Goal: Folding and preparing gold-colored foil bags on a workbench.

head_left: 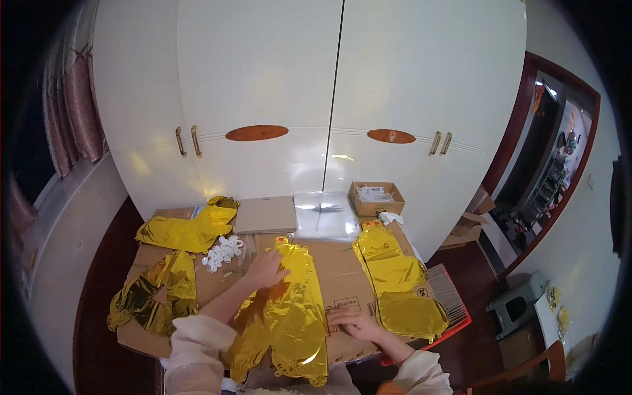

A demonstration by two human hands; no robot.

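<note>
A flat gold foil balloon (299, 296) lies in front of me, its lower end hanging over the near table edge. My left hand (266, 270) rests on the upper part of it, fingers stretched over the crinkled foil. By its right edge, my right hand (355, 324) lies low over the cardboard, fingers extended and apart. To the right is a flat stack of gold foil balloons (401, 289) with small red dots at its top. More gold foil (181, 230) lies at the far left, and another crumpled gold foil piece (161, 296) sits nearer on the left.
Cardboard (342, 263) covers the table. White rings (222, 253) are piled left of my left hand. Behind stand a grey-brown flat board (266, 215), clear plastic sleeves (326, 217) and a small open carton (377, 197). A red tray of thin sticks (451, 296) adjoins the right edge.
</note>
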